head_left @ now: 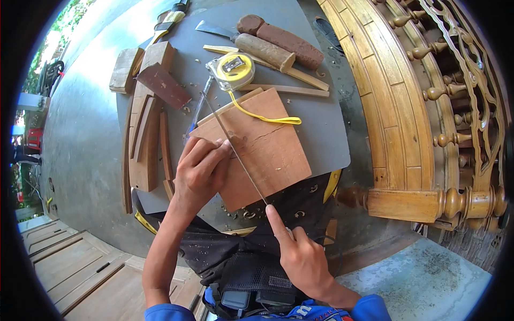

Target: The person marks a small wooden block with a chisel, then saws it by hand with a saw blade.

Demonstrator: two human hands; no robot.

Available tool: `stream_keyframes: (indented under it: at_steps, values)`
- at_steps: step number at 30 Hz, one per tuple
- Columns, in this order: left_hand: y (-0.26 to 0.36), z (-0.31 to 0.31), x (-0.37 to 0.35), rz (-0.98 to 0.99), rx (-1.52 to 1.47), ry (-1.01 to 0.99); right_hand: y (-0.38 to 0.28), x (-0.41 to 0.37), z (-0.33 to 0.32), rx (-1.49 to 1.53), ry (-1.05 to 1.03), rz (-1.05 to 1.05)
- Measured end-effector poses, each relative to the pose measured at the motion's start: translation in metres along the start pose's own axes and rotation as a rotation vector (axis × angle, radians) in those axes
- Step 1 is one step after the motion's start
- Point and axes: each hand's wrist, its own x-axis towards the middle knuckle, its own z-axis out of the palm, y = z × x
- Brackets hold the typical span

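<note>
A flat reddish wood board (262,144) lies on a grey sheet (326,134) in front of me. My left hand (199,168) presses on the board's left edge, fingers together. A thin metal saw blade or file (235,152) runs diagonally across the board. My right hand (300,257) grips its near end, with the index finger stretched along it. A yellow tape measure (234,69) sits just beyond the board, its yellow tape (265,117) trailing over the board's far edge.
Curved wood strips and blocks (147,123) lie at the left. A knife with a wooden handle (251,45) and a brown block (284,40) rest at the back. A carved wooden railing (423,107) stands at the right. Wood shavings lie on my lap.
</note>
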Motion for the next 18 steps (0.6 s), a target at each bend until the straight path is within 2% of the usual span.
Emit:
stream_keyframes:
  at_steps: [5,11,15,18]
  values:
    - [0.002,0.000,-0.001,-0.011,-0.013,-0.005,-0.003,0.046,0.018,0.001,0.112,-0.023]
    - [0.000,-0.002,0.001,-0.024,-0.034,-0.020,0.016,-0.027,0.017,-0.014,0.036,-0.007]
    - [0.001,-0.001,0.002,-0.014,-0.027,-0.015,0.006,0.040,0.020,-0.060,0.123,-0.062]
    - [0.001,0.002,0.001,-0.026,-0.030,0.011,0.006,0.036,0.025,-0.055,0.165,-0.061]
